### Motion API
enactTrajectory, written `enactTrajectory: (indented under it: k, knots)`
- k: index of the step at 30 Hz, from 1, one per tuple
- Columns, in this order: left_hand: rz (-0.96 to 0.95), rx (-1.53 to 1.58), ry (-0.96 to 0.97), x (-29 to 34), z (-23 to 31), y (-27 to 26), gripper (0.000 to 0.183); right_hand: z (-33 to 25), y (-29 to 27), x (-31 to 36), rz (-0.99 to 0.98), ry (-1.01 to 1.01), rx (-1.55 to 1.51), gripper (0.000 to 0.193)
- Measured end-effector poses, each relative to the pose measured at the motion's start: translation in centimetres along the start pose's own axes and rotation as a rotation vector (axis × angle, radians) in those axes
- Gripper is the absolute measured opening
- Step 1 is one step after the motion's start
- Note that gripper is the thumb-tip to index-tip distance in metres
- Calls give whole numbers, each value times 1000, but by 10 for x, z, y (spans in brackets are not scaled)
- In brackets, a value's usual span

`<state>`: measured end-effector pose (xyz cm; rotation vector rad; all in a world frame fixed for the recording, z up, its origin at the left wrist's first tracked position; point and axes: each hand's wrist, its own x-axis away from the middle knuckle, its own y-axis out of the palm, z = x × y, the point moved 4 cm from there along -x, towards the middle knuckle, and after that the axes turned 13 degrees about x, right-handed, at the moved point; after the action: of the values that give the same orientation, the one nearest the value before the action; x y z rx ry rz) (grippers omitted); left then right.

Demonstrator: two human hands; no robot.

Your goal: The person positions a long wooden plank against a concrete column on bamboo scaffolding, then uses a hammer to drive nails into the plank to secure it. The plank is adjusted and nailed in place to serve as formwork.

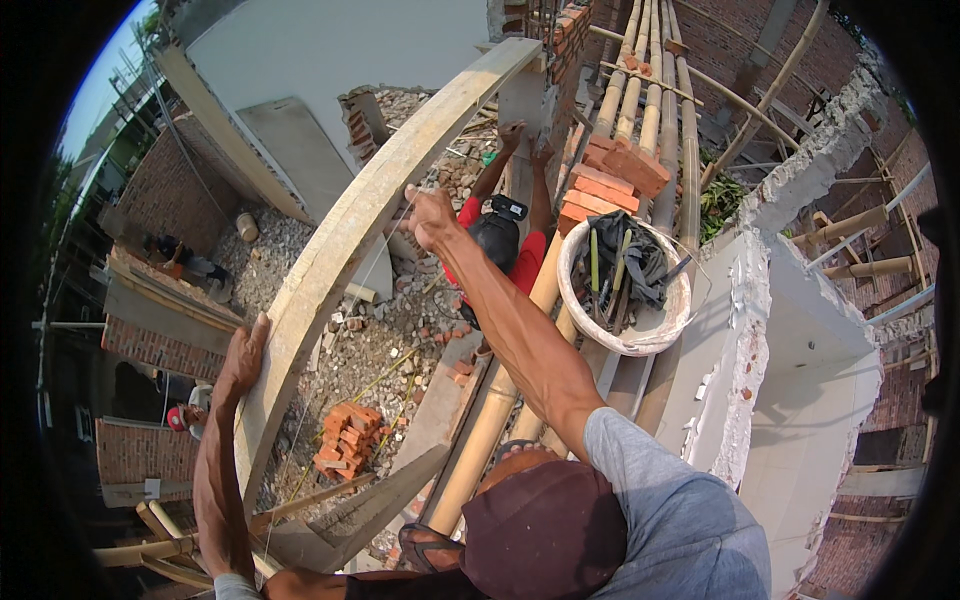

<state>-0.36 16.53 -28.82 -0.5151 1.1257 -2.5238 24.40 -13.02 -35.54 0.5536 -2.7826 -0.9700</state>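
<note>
A long pale wooden beam (345,225), bowed by the lens, runs from the lower left up to a brick pillar. My left hand (243,358) grips its outer edge, thumb side uppermost; some fingers are hidden. Farther along, my right hand (432,218) is closed at the beam's inner edge, pinching what looks like a thin string (385,243). This pale line slants down along the beam toward the lower left. Below the beam, a co-worker in a red shirt (528,262) and dark cap raises both arms, hands beside the grey post (520,100) under the beam's far end.
Right of my arm, a white bucket (655,338) holding black plastic and tools stands on bamboo poles (690,130), beside stacked bricks (600,190). Below lie rubble (385,330) and a brick pile (347,440). A broken white wall (745,330) rises at right. Another person (185,415) is far left.
</note>
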Motion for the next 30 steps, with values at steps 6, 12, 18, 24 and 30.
enactTrajectory:
  k: [6, 12, 18, 24, 30]
  knots:
    - [64, -43, 57, 4, 7, -1, 80, -2, 1, 2, -28, 16, -17, 36]
    - [57, -12, 104, 9, 16, 0, 80, -1, 0, 2, 0, 29, -16, 34]
    - [98, 18, 109, 6, 10, -1, 80, 1, -1, 1, -66, -28, -44, 36]
    - [80, 76, 138, 6, 16, -4, 78, -11, 4, 4, -109, -61, -41, 34]
    - [94, 46, 208, 21, 44, -8, 76, -21, 7, 0, -113, -17, -59, 35]
